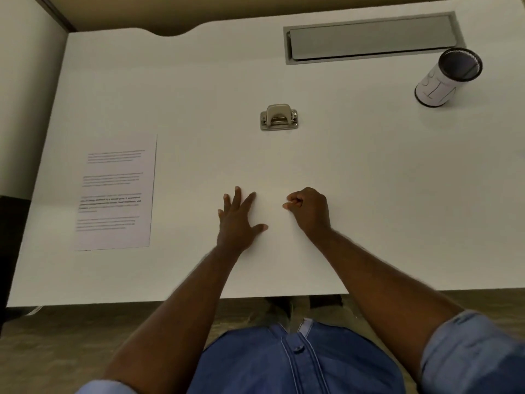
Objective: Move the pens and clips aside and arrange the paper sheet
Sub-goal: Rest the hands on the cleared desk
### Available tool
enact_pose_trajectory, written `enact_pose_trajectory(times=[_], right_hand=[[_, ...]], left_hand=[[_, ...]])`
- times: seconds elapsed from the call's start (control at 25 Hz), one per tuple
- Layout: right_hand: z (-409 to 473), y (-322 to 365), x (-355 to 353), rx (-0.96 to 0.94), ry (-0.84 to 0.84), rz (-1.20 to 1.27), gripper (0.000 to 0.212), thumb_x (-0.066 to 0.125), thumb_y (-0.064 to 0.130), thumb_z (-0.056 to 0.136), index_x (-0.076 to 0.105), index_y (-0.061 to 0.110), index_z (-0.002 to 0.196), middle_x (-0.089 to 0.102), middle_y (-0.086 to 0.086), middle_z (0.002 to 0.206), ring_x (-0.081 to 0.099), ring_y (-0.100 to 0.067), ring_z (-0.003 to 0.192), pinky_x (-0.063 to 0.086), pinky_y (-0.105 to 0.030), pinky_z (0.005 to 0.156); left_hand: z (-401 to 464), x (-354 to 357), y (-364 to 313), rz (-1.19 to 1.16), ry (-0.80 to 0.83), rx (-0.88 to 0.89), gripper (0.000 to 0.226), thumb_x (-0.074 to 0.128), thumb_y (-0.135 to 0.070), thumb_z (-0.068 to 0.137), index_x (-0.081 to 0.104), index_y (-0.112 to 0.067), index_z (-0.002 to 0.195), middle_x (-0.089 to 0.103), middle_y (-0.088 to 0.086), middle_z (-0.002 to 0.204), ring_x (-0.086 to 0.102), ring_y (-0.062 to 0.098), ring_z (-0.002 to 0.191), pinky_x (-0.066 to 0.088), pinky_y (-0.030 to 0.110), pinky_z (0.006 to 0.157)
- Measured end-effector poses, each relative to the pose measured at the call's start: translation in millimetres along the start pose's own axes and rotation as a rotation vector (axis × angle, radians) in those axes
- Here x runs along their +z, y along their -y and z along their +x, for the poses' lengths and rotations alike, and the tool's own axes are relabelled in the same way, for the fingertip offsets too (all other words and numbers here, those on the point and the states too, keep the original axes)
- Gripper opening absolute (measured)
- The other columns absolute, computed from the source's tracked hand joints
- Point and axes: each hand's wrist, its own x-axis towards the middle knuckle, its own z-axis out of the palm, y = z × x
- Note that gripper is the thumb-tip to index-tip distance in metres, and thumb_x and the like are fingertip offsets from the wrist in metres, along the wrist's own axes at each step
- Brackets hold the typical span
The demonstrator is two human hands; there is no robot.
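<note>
Blue denim shirt fabric (298, 362) with a button is seen closest, at the bottom edge, and two bare forearms with rolled-up sleeves are stretched from it over the near edge of the white desk (369, 180). Taking the hole punch (279, 117) at the middle of the desk as the landmark, the left hand (238, 220) is laid flat on the desk surface nearer the person than the punch and slightly to its left, fingers spread and straight, nothing grasped. The right hand (308, 209) is placed nearer the person than the punch and slightly to its right, knuckles up, fingers curled into a loose fist; whether something small is pinched between thumb and forefinger cannot be told. The two hands are near each other but apart.

The paper sheet (116, 191), printed with paragraphs of text, is lain flat well to the left of the punch and somewhat nearer the person. A cylindrical pen cup (449, 78) wrapped in white paper stands upright far to the right of the punch and beyond it. A grey cable hatch (372, 38) is set into the desk beyond the punch, to the right.
</note>
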Motion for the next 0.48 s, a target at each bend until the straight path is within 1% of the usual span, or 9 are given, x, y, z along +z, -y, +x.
enact_pose_trajectory(times=[0.04,0.16,0.24,0.32,0.4,0.48], right_hand=[[-1.0,2.1,4.3,0.016,-0.015,-0.007,0.015,0.076,0.013,0.073,0.073,0.007,0.086,0.070,-0.010,0.091,0.065,-0.022,0.087,0.051,-0.033,0.080],[-4.6,5.4,13.4,0.053,-0.055,-0.067,0.008,0.071,0.012,0.079,0.073,0.007,0.085,0.071,-0.007,0.091,0.065,-0.019,0.087,0.043,-0.022,0.073],[-6.4,8.0,14.9,0.040,-0.064,-0.113,0.006,0.066,0.008,0.082,0.072,0.006,0.083,0.071,-0.007,0.091,0.065,-0.018,0.087,0.040,-0.020,0.070],[-8.2,10.1,15.3,-0.007,-0.058,-0.160,0.011,0.060,0.002,0.084,0.071,0.004,0.082,0.068,-0.010,0.092,0.063,-0.021,0.086,0.044,-0.025,0.071],[-10.1,10.0,15.4,-0.091,-0.057,-0.213,0.017,0.054,-0.004,0.084,0.070,0.000,0.081,0.066,-0.015,0.090,0.060,-0.027,0.086,0.049,-0.035,0.073],[-10.4,9.8,15.3,-0.150,-0.056,-0.252,0.021,0.048,-0.010,0.081,0.068,-0.003,0.080,0.064,-0.019,0.089,0.058,-0.031,0.086,0.050,-0.040,0.071]], left_hand=[[0.0,0.3,2.1,0.004,-0.001,0.009,0.087,0.070,-0.040,0.080,0.020,-0.027,0.150,-0.003,0.006,0.162,-0.009,0.033,0.147,0.004,0.058,0.115],[-2.1,2.0,5.7,-0.005,-0.001,0.027,0.087,0.070,-0.041,0.081,0.019,-0.027,0.150,-0.003,0.007,0.162,-0.010,0.033,0.147,0.003,0.058,0.115],[-2.3,2.3,6.1,-0.008,-0.005,0.036,0.086,0.069,-0.041,0.081,0.019,-0.026,0.150,-0.003,0.007,0.162,-0.010,0.033,0.147,0.003,0.058,0.115],[-2.9,2.2,7.4,0.003,-0.006,0.044,0.086,0.068,-0.041,0.082,0.019,-0.026,0.150,-0.004,0.007,0.161,-0.010,0.033,0.147,0.003,0.058,0.115],[-4.2,3.2,8.4,0.013,-0.002,0.051,0.085,0.067,-0.042,0.083,0.017,-0.026,0.150,-0.005,0.007,0.161,-0.011,0.032,0.147,0.003,0.057,0.115],[-4.9,3.9,8.9,0.023,0.004,0.056,0.084,0.065,-0.042,0.084,0.016,-0.026,0.151,-0.007,0.006,0.161,-0.013,0.032,0.146,0.002,0.056,0.116]])
